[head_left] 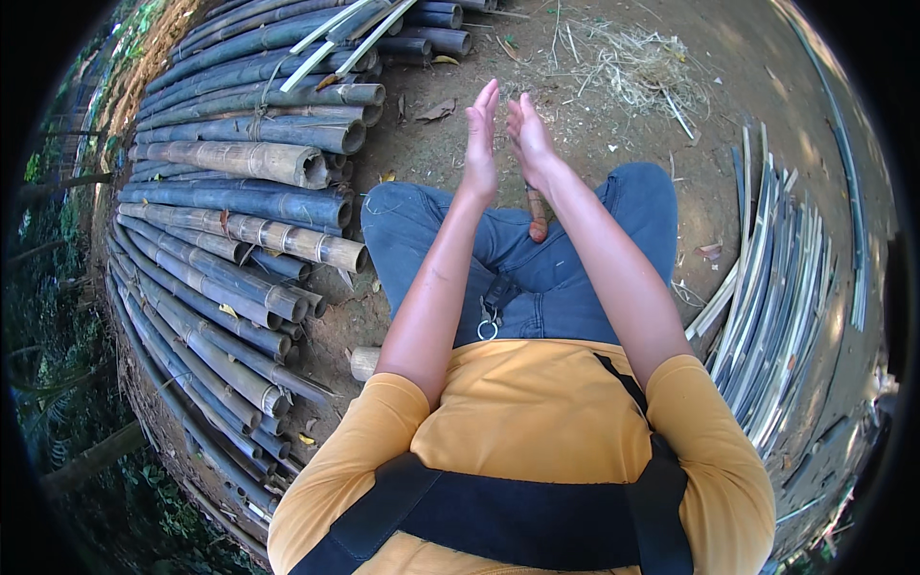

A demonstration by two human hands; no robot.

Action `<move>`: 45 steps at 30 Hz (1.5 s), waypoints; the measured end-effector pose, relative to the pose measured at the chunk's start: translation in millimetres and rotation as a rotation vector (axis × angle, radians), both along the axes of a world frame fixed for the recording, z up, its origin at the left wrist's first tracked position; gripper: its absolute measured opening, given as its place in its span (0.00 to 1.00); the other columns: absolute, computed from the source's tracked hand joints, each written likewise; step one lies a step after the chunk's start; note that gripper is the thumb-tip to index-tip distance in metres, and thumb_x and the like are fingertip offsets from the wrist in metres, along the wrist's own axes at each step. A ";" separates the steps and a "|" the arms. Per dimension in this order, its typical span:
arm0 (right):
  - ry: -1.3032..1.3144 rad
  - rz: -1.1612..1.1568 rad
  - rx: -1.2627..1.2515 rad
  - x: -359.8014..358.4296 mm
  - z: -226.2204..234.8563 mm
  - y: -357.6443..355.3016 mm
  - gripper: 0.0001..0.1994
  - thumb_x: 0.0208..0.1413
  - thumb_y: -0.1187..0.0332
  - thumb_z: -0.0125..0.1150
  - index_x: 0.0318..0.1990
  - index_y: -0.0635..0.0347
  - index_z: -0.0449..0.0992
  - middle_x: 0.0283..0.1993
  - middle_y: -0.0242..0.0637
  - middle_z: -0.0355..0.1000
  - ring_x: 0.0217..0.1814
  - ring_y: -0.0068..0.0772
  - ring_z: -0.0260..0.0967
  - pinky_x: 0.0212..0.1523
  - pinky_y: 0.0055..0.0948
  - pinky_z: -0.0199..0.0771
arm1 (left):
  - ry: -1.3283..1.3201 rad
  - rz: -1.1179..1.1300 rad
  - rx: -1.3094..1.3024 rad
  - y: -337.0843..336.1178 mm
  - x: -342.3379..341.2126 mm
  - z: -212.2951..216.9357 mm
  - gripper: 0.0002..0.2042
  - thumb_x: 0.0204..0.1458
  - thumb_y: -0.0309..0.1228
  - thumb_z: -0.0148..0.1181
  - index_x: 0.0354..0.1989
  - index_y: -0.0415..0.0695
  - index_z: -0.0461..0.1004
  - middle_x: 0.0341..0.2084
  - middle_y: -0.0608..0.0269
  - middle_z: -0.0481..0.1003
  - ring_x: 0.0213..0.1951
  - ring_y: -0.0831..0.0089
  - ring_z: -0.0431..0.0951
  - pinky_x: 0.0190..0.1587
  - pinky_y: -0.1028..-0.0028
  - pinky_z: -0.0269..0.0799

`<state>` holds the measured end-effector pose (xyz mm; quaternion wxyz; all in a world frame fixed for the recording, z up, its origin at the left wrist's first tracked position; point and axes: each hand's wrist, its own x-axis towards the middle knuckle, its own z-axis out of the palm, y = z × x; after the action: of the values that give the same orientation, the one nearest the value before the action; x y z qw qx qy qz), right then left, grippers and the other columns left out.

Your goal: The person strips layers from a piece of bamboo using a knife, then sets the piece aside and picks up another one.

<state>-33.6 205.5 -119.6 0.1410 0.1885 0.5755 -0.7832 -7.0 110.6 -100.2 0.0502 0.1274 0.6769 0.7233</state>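
The person is sitting on the ground [431, 144], holding both hands up in front of bent legs in blue jeans [642, 206]. The left hand [482, 139] and right hand [533, 144] are facing each other palm to palm, standing slightly apart, and the fingers [490, 96] of both are stretching out straight and open. The tool [538, 225] is lying between the legs, just beside the right wrist, its brown handle end pointing toward the person; its far part is hiding from view. Bamboo poles [230, 153] are lying stacked on the left, split strips [776, 287] are lying bundled on the right, and pale shavings [642, 72] are lying beyond the hands.
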 end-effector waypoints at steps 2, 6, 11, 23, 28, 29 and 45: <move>-0.091 -0.050 -0.402 11.9 20.1 -15.6 0.40 0.67 0.38 0.34 0.74 0.61 0.45 0.75 0.51 0.49 0.79 0.39 0.42 0.76 0.39 0.40 | 0.159 0.100 -0.403 3.4 -5.8 -21.6 0.33 0.67 0.57 0.28 0.74 0.49 0.51 0.73 0.50 0.50 0.75 0.54 0.44 0.73 0.56 0.39; 0.389 -0.330 -0.333 21.8 53.9 -0.1 0.37 0.68 0.41 0.38 0.74 0.60 0.49 0.76 0.54 0.48 0.80 0.45 0.40 0.76 0.42 0.40 | 0.116 -0.008 -0.430 -4.0 -14.2 -21.8 0.29 0.66 0.52 0.39 0.71 0.51 0.58 0.71 0.47 0.52 0.74 0.55 0.47 0.73 0.55 0.40; 1.066 0.207 0.787 51.0 61.8 10.1 0.26 0.70 0.49 0.36 0.68 0.49 0.65 0.74 0.47 0.54 0.77 0.50 0.48 0.76 0.48 0.41 | 0.184 -0.228 -0.592 -18.6 -30.3 -40.5 0.21 0.60 0.35 0.55 0.60 0.41 0.70 0.62 0.44 0.65 0.67 0.53 0.63 0.66 0.58 0.61; 1.189 0.571 1.057 54.7 42.4 8.2 0.20 0.67 0.56 0.48 0.61 0.54 0.73 0.66 0.48 0.66 0.70 0.49 0.61 0.71 0.47 0.56 | 0.275 -0.383 -0.832 -63.5 -7.5 -57.9 0.23 0.56 0.33 0.58 0.59 0.40 0.66 0.61 0.44 0.65 0.64 0.52 0.65 0.65 0.59 0.62; 0.186 0.142 1.206 21.3 -67.1 86.4 0.22 0.67 0.57 0.46 0.63 0.57 0.68 0.64 0.52 0.66 0.68 0.49 0.62 0.67 0.44 0.61 | 0.226 -0.193 -0.700 -63.7 -17.9 -1.0 0.27 0.60 0.40 0.58 0.65 0.44 0.62 0.64 0.46 0.61 0.67 0.51 0.61 0.68 0.60 0.59; 0.254 -0.005 1.020 23.5 -77.0 100.3 0.21 0.66 0.57 0.48 0.62 0.57 0.68 0.62 0.52 0.67 0.66 0.49 0.63 0.65 0.43 0.62 | 0.255 -0.150 -0.751 -78.5 -30.8 -1.2 0.26 0.59 0.39 0.59 0.64 0.44 0.63 0.64 0.46 0.62 0.66 0.52 0.62 0.67 0.60 0.60; 0.270 0.057 0.726 63.7 -83.0 79.8 0.30 0.54 0.77 0.60 0.65 0.59 0.61 0.56 0.49 0.65 0.43 0.34 0.73 0.45 0.32 0.75 | 0.296 0.657 -1.065 -229.7 -247.2 -33.5 0.22 0.53 0.38 0.65 0.55 0.44 0.72 0.48 0.49 0.73 0.48 0.56 0.74 0.54 0.61 0.69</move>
<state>30.2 285.3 -202.6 0.0096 0.1051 0.8337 -0.5421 -254.2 -119.1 -133.7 -0.2114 -0.0307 0.9469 0.2404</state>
